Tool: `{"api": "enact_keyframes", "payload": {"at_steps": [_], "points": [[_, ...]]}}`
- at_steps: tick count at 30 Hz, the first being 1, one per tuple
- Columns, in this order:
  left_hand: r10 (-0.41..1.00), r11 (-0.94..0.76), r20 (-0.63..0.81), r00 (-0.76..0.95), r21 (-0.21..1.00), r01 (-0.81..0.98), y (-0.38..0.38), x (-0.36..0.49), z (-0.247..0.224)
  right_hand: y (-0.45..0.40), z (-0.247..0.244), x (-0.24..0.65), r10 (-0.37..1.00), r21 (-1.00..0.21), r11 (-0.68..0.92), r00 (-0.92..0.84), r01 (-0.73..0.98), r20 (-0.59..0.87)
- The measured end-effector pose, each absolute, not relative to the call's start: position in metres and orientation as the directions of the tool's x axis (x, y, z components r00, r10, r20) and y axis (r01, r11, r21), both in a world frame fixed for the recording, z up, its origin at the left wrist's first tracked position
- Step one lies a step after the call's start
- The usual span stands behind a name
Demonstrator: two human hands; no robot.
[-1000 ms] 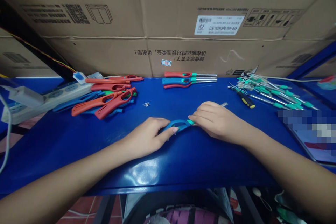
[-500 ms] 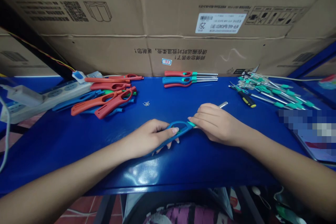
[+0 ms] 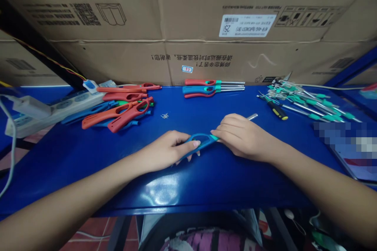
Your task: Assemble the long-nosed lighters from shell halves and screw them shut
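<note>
A blue lighter handle (image 3: 206, 139) with a loop-shaped opening is held over the blue table (image 3: 229, 188). My left hand (image 3: 173, 151) wraps round its body, the thumb lying beside the opening. My right hand (image 3: 241, 137) is closed round the metal tube (image 3: 252, 117), whose tip sticks out beyond the fingers. Between the hands a bit of green collar shows where tube and handle meet. Behind my left hand lie some small metal pieces (image 3: 164, 116).
Red, orange and blue handles (image 3: 126, 117) are piled at left beside a power strip (image 3: 63, 106). Lighters (image 3: 200, 90) lie at the back centre. Green-collared tubes (image 3: 312, 104) and a screwdriver (image 3: 277, 110) lie at right, near a tablet-like device (image 3: 350, 157). Cardboard (image 3: 118, 59) stands behind.
Both hands keep their hold, with the blue handle and tube barely shifted. The view has moved slightly.
</note>
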State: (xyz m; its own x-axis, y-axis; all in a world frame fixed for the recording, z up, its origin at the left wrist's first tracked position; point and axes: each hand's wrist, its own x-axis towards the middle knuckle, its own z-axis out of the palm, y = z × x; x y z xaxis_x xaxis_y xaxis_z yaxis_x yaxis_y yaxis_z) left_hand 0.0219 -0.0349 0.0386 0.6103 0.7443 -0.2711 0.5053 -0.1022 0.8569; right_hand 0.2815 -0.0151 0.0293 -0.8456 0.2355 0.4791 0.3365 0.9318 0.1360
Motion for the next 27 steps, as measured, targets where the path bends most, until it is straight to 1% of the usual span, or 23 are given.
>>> {"api": "enact_keyframes", "payload": {"at_steps": [1, 2, 3, 4, 5, 6, 7, 9, 13, 16, 19, 21, 24, 27], "points": [[0.771, -0.278, -0.169, 0.615, 0.779, 0.562, -0.036, 0.022, 0.038, -0.015, 0.029, 0.281, 0.260, 0.121, 0.928, -0.844, 0.353, 0.470], [0.776, -0.435, -0.067, 0.627, 0.663, 0.609, -0.037, 0.021, 0.038, -0.014, 0.029, 0.281, 0.291, 0.101, 0.921, -0.838, 0.375, 0.461], [0.765, -0.550, 0.010, 0.644, 0.532, 0.644, -0.037, 0.021, 0.037, -0.014, 0.028, 0.280, 0.328, 0.079, 0.912, -0.830, 0.403, 0.451], [0.748, -0.622, 0.061, 0.661, 0.413, 0.666, -0.038, 0.021, 0.036, -0.014, 0.028, 0.280, 0.367, 0.059, 0.899, -0.823, 0.433, 0.434], [0.734, -0.660, 0.088, 0.673, 0.326, 0.677, -0.037, 0.020, 0.035, -0.015, 0.028, 0.279, 0.406, 0.043, 0.885, -0.815, 0.463, 0.413], [0.725, -0.678, 0.102, 0.681, 0.274, 0.682, -0.037, 0.020, 0.033, -0.015, 0.029, 0.279, 0.440, 0.029, 0.872, -0.809, 0.488, 0.390], [0.722, -0.686, 0.112, 0.683, 0.252, 0.683, -0.035, 0.020, 0.032, -0.015, 0.029, 0.279, 0.469, 0.014, 0.861, -0.803, 0.509, 0.366], [0.730, -0.677, 0.127, 0.672, 0.267, 0.686, -0.032, 0.019, 0.028, -0.014, 0.029, 0.281, 0.513, -0.015, 0.842, -0.793, 0.539, 0.327], [0.781, -0.600, 0.119, 0.613, 0.418, 0.683, -0.026, 0.016, 0.025, -0.006, 0.030, 0.291, 0.582, -0.063, 0.801, -0.748, 0.596, 0.318], [0.792, -0.570, 0.123, 0.598, 0.503, 0.650, -0.022, 0.014, 0.024, 0.002, 0.033, 0.299, 0.596, -0.137, 0.799, -0.738, 0.586, 0.316], [0.773, -0.595, 0.143, 0.618, 0.500, 0.629, -0.020, 0.013, 0.023, 0.006, 0.033, 0.304, 0.550, -0.187, 0.835, -0.786, 0.517, 0.283], [0.760, -0.620, 0.160, 0.630, 0.472, 0.627, -0.020, 0.013, 0.021, 0.006, 0.032, 0.305, 0.513, -0.160, 0.858, -0.809, 0.487, 0.287], [0.743, -0.652, 0.204, 0.637, 0.438, 0.619, -0.021, 0.014, 0.020, 0.004, 0.029, 0.304, 0.480, -0.115, 0.875, -0.811, 0.471, 0.335], [0.733, -0.669, 0.240, 0.636, 0.422, 0.612, -0.022, 0.014, 0.019, 0.004, 0.026, 0.303, 0.471, -0.120, 0.879, -0.802, 0.462, 0.368]]}}
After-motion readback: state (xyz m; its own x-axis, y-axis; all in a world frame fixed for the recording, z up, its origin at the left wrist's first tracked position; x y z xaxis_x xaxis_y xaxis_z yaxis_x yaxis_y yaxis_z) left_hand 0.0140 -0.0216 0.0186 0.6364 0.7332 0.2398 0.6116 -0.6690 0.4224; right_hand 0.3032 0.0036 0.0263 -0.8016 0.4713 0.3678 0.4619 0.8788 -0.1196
